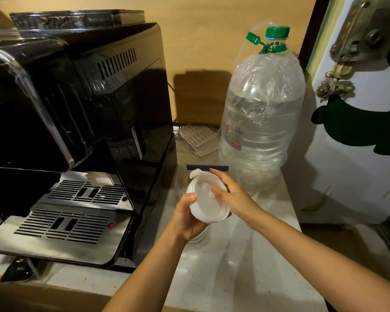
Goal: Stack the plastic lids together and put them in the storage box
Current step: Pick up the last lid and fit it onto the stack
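White plastic lids (206, 200), nested into a short stack, are held above the counter (245, 266) between both hands, just right of the coffee machine (77, 109). The left hand (185, 219) is curled closed around the near left edge of the stack, thumb on the rim. The right hand (231, 197) is only partly closed, its fingers spread over the top lid and far edge, pressing rather than gripping.

The stack looks slightly uneven, with a small tab sticking out at the far left edge. If the lids are not seated squarely, a push from the right hand could tip one off and send it sliding along the counter or behind the machine. Thin lids may also bend or spring apart under a squeeze.

A clear storage box (185, 176) with a dark strip on its far rim seems to sit just beyond the hands, though its walls are hard to make out. One more clear lid (197, 238) appears to lie on the counter under the left wrist, still to be collected. A large water bottle (261, 122) with a green cap stands close on the right, and the machine's drip tray (61, 224) juts out on the left, so the lane to the box is narrow. A packet (198, 138) lies at the far back.
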Demonstrator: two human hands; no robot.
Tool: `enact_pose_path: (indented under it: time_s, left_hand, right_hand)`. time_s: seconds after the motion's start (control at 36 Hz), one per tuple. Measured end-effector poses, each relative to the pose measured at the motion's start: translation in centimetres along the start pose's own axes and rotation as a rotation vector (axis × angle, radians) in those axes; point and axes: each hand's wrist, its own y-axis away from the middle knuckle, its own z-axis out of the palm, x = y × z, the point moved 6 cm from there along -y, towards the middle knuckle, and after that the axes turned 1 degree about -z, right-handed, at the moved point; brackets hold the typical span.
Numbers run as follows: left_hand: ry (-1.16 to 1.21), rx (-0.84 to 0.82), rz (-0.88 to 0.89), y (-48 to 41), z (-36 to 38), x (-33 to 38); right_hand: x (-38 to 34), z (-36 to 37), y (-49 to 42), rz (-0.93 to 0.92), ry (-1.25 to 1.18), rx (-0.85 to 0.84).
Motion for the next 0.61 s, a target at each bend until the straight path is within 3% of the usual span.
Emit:
enact_pose_path:
  time_s: [0.22,0.44,0.53,0.61]
  left_hand:
    - [-0.055,0.023,0.030,0.9,-0.8,0.2]
    - [-0.113,0.121,0.111,2.5,-3.2,1.9]
    - [-0.088,0.165,0.123,3.2,-4.1,2.2]
    - [-0.063,0.186,0.120,4.0,-4.2,2.2]
  right_hand:
    - [1.0,0.3,-0.6,0.062,0.048,-0.040]
    - [3.6,0.4,-2.1,0.106,0.062,0.064]
    - [5.6,1.4,-2.3,0.119,0.227,-0.022]
    - [7.7,3.3,-2.3,0.127,0.505,-0.219]
